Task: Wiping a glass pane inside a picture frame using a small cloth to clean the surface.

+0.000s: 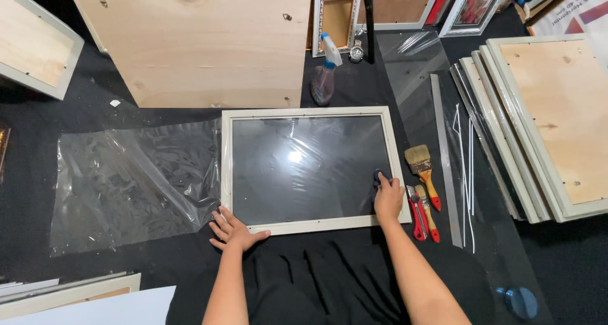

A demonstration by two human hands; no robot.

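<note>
The right hand [388, 197] is curled around a small dark blue thing [378, 175], pressing it onto the glass near the right edge of the cream picture frame [308, 226]. Only a tip of that blue thing peeks out past the fingers, so I cannot tell whether it is a cloth or a pad. The left hand [234, 231] lies flat with its fingers spread, resting at the frame's lower left corner, partly on the black cloth-covered counter [38, 173] and touching the frame's edge. The frame lies flat in the middle of the counter, its glass showing a bright glare spot.

Left of the frame, a crinkled sheet of clear plastic [126, 179] is spread out; its edges are hard to trace against the black. Just right of the frame lie a paintbrush [423, 173] with a red-tipped handle, red-handled tools [421, 214] whose heads are hard to make out, and a long metal ruler [445, 160]. A spray bottle [324, 75] stands behind the frame, beside a large plywood board [196, 43]. On the right, a stack of frames [538, 128] lies back side up, cut off by the picture's edge. More frames at the top and lower left are only partly in view. A blue knob-like thing [520, 299] sits at the lower right, unclear.
</note>
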